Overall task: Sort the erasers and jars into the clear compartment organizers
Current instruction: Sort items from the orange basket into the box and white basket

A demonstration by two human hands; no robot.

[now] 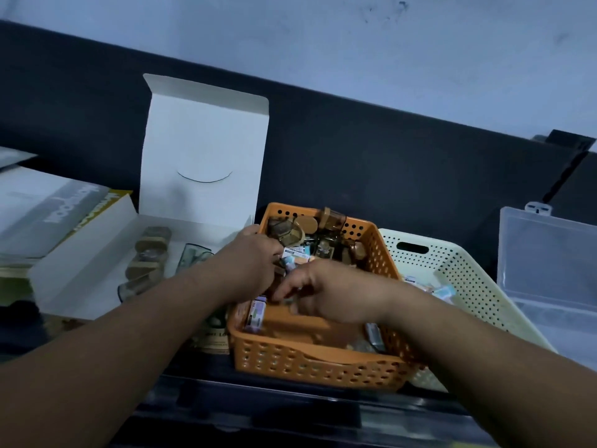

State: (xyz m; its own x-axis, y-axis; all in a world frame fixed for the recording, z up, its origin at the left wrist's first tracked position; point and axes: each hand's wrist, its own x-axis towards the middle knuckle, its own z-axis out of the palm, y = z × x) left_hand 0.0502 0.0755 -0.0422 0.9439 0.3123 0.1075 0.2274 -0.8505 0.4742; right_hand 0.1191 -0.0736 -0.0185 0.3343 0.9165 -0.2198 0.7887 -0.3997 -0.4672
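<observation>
An orange perforated basket (310, 367) sits in the middle, holding small wrapped erasers (295, 253) and little jars with wooden lids (307, 225) at its far end. My left hand (248, 266) reaches into the basket with fingers curled among the erasers; what it holds is hidden. My right hand (326, 294) hovers just beside it, fingers bent down over the basket's middle, blurred. Another eraser (256, 313) lies by the left wall. A clear compartment organizer (546, 273) stands open at the far right.
A cream perforated basket (458, 270) with a few erasers (444, 291) sits right of the orange one. A white open-lid box (97, 270) on the left holds jars with wooden lids (148, 257). Books (48, 218) lie at the far left. A dark wall panel runs behind.
</observation>
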